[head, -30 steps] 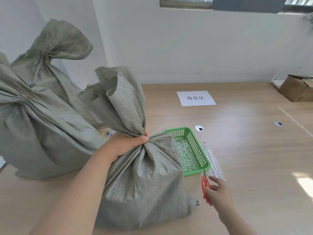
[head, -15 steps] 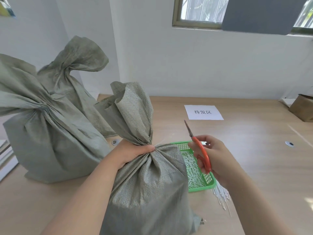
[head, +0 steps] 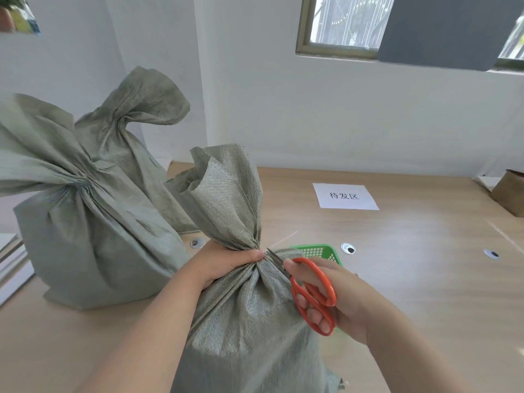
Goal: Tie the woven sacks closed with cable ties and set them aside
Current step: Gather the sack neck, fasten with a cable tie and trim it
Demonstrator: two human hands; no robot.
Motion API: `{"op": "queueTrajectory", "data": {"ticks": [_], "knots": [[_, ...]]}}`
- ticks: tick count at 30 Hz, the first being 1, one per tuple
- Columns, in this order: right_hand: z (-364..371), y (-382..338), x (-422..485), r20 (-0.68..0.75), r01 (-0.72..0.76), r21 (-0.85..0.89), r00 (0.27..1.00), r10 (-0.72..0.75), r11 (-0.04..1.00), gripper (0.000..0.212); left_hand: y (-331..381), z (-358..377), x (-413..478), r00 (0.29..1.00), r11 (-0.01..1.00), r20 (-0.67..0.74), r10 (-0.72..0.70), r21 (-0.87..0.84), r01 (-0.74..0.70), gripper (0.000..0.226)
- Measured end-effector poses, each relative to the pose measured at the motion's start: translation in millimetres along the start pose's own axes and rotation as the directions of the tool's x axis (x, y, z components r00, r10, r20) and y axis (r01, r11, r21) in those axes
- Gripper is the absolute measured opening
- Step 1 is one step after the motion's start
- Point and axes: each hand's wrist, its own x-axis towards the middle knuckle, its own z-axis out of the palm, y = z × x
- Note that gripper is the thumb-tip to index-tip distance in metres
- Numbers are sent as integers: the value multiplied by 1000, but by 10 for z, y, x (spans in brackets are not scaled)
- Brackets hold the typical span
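Observation:
A grey-green woven sack (head: 249,330) stands upright on the wooden table (head: 411,279) right in front of me. My left hand (head: 224,265) is clenched around its gathered neck. A thin pale cable tie tail (head: 283,239) sticks out from the neck toward the right. My right hand (head: 337,296) holds orange-handled scissors (head: 312,293), whose blade tips touch the neck beside my left thumb. Two more sacks with cinched necks stand to the left: a near one (head: 85,236) and a far one (head: 133,131).
A green plastic basket (head: 317,251) sits behind my right hand, mostly hidden. A white paper label (head: 344,196) lies on the table farther back. A cardboard box (head: 507,191) is at the right edge. Round cable grommets (head: 348,248) dot the tabletop. A white wall rises behind.
My right hand picked the scissors up off the table beside the basket and carried them leftward to the sack's neck. My left hand has kept its grip on the neck.

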Motion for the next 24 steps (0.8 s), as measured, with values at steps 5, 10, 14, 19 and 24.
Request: {"op": "queueTrajectory", "data": {"ticks": [5,10,14,19,24], "knots": [[-37,-13,55,23,-4,-9,1000,4,1000,52,16,-9,6,1000,1000,5,-14,14,14,40],[-3,-1,75,-3,2,-28,1000,-2,1000,54,11,-17,-27,1000,1000,13,-17,9,17,50],[9,2,74,-18,-11,-42,1000,11,999,53,1,-11,-59,999,999,4,-32,16,32,70],[-11,36,9,-8,-18,-52,1000,18,998,52,2,9,-112,997,997,-3,-72,34,72,80],[-17,58,-56,-16,-15,-39,1000,14,999,58,28,26,-158,994,994,-11,-107,27,107,80]]}}
